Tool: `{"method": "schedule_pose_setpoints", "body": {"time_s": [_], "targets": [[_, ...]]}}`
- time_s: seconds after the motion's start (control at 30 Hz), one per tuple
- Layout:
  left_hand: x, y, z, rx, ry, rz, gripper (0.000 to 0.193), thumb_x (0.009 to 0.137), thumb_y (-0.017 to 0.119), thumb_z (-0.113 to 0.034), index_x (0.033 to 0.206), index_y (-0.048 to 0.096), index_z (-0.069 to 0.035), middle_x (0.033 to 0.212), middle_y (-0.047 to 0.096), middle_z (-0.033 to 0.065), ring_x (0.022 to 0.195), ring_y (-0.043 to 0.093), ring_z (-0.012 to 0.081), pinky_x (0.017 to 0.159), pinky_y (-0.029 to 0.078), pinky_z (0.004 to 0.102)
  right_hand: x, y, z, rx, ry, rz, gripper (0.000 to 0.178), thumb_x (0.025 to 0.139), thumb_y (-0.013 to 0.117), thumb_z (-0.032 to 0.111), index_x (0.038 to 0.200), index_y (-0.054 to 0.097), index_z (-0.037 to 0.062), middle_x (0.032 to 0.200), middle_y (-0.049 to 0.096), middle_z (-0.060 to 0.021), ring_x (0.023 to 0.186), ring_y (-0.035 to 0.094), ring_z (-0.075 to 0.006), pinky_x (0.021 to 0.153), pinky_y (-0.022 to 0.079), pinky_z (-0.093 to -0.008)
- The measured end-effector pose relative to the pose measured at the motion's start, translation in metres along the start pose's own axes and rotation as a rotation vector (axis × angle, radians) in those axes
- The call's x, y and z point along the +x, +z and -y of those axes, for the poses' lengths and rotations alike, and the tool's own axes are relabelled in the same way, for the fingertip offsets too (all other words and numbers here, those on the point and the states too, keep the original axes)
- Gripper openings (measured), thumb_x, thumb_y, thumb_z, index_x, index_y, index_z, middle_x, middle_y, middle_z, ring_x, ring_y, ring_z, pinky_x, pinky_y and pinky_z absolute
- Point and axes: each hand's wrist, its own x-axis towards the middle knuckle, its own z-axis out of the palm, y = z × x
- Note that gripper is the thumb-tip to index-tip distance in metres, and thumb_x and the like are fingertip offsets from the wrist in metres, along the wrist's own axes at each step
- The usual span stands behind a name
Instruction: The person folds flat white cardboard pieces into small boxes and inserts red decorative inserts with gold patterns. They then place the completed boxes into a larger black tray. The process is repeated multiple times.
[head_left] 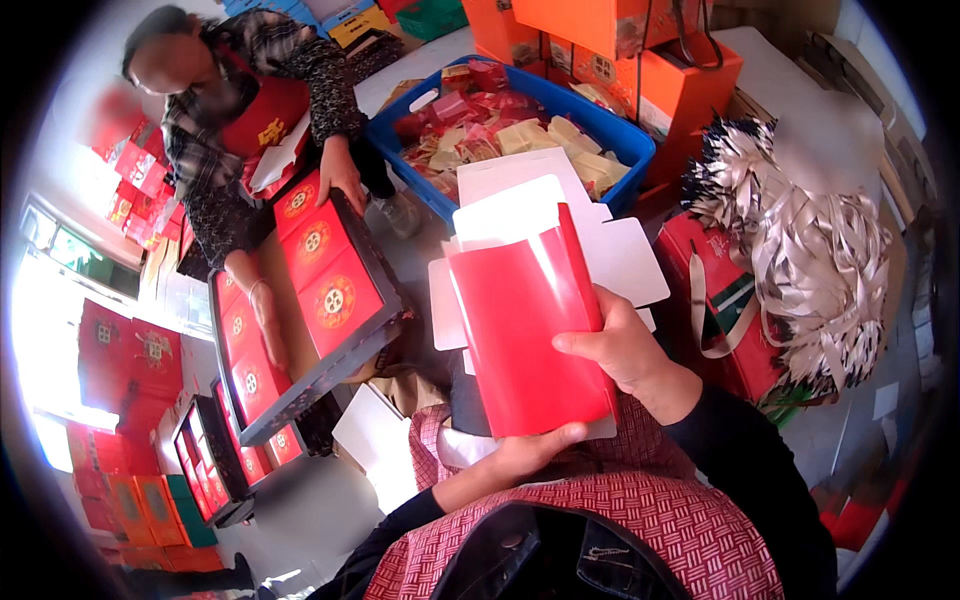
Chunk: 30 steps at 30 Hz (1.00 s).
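Note:
A glossy red cardboard box blank with a white inner face is held upright in front of me. My right hand is closed on its right edge, thumb across the red face and fingers behind. At the bottom edge, my left hand grips the same blank, its thumb along the lower right corner and its other fingers partly hidden. White die-cut cardboard flaps show behind the blank; whether they are joined to it I cannot tell.
A blue basket of small wrapped packets stands ahead. At left, another person holds a dark-edged tray of red boxes. Orange gift boxes rise at far right, with beige ribbon handles and a red bag nearer me.

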Motion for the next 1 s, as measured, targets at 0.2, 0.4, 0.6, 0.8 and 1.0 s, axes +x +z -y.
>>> {"method": "schedule_pose_setpoints", "body": {"time_s": [0.2, 0.4, 0.6, 0.8, 1.0], "targets": [[-0.064, -0.044, -0.044, 0.398, -0.068, 0.289, 0.034, 0.096, 0.055, -0.019, 0.123, 0.059, 0.001, 0.112, 0.067, 0.012, 0.108, 0.061, 0.0227, 0.097, 0.046, 0.0364, -0.011, -0.008, 0.012, 0.015, -0.058, -0.056, 0.041, 0.077, 0.062, -0.006, 0.118, 0.055, -0.0026, 0.108, 0.063, -0.0089, 0.096, 0.062, -0.0156, 0.085, 0.051, -0.029], [-0.003, -0.032, -0.088, 0.243, 0.555, -0.551, 0.079, 0.085, 0.063, 0.002, 0.148, 0.016, -0.009, 0.134, 0.049, 0.0155, 0.118, 0.053, 0.0221, 0.094, 0.048, 0.0363, -0.045, 0.018, 0.0, -0.018, -0.017, 0.044, 0.039, 0.08, 0.063, -0.004, 0.118, 0.054, -0.0029, 0.108, 0.064, -0.0086, 0.1, 0.061, -0.0144, 0.09, 0.048, -0.0284], [0.015, -0.043, -0.064, 0.25, 0.553, -0.489, 0.078, 0.087, 0.055, 0.007, 0.149, 0.012, -0.011, 0.138, 0.046, 0.0185, 0.121, 0.052, 0.0245, 0.099, 0.044, 0.0382, -0.05, 0.001, -0.018, -0.187, -0.305, -0.007, 0.067, 0.085, 0.071, 0.016, 0.139, 0.036, 0.0001, 0.126, 0.051, -0.0134, 0.111, 0.054, -0.0158, 0.092, 0.046, -0.0292], [0.019, -0.041, -0.071, 0.079, 0.503, -0.38, 0.07, 0.09, 0.055, 0.001, 0.148, 0.017, -0.008, 0.132, 0.05, 0.0164, 0.117, 0.053, 0.02, 0.097, 0.044, 0.0352, -0.015, -0.019, 0.019, -0.247, -0.409, 0.159, 0.058, 0.094, 0.062, 0.025, 0.141, 0.039, 0.0015, 0.123, 0.053, -0.0093, 0.107, 0.055, -0.0121, 0.089, 0.046, -0.0241], [0.025, -0.066, -0.074, 0.107, 0.311, -0.404, 0.041, 0.093, 0.056, -0.006, 0.132, 0.043, -0.001, 0.111, 0.059, 0.0066, 0.104, 0.054, 0.0124, 0.091, 0.044, 0.0282, 0.013, -0.037, 0.018, -0.371, -0.261, 0.196, 0.045, 0.096, 0.057, 0.032, 0.128, 0.056, -0.0001, 0.117, 0.058, -0.0067, 0.104, 0.055, -0.0132, 0.093, 0.041, -0.0252]]}}
